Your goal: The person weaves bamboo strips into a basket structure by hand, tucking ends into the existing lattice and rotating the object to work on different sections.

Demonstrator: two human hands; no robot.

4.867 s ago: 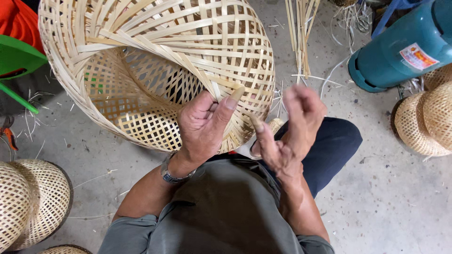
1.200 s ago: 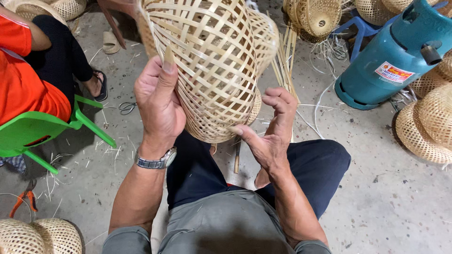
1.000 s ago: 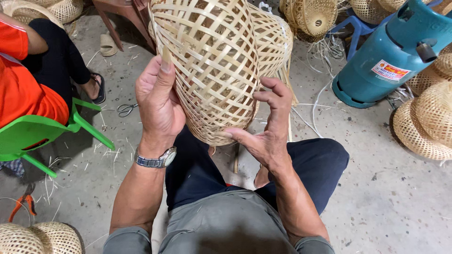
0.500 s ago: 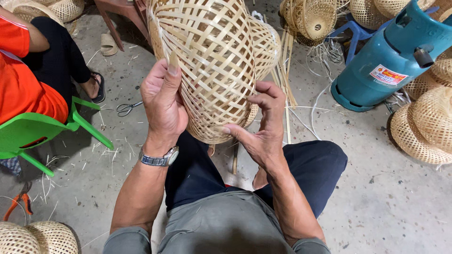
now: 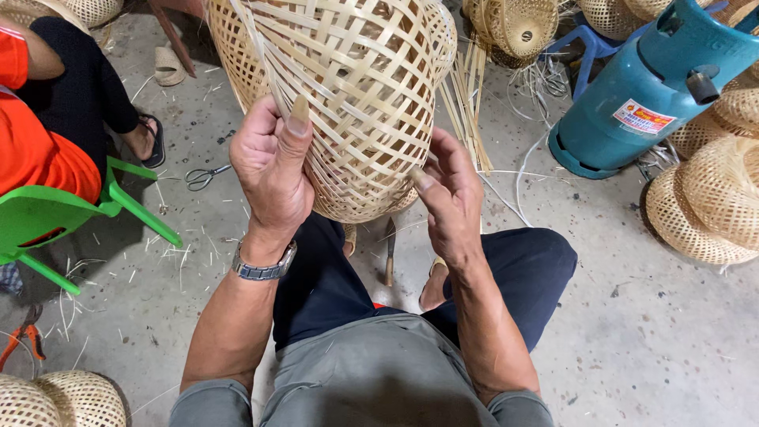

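A pale open-weave bamboo basket (image 5: 348, 95) is held upside down in front of me, its domed bottom pointing at my lap. My left hand (image 5: 273, 162) grips its left side, thumb pressed up on a loose bamboo strip. My right hand (image 5: 451, 194) touches the basket's lower right edge with thumb and fingertips, fingers curled. My legs in dark trousers are below the basket.
A teal gas cylinder (image 5: 644, 99) lies at the right, with woven baskets (image 5: 708, 198) beside it and more (image 5: 55, 395) at the lower left. A person in orange sits on a green chair (image 5: 47, 217) at the left. Scissors (image 5: 207, 175) and bamboo strips (image 5: 468, 103) lie on the concrete floor.
The basket has been turned from lying open toward me to dome-down and brought closer. My right hand slid from its right side down to the lower edge.
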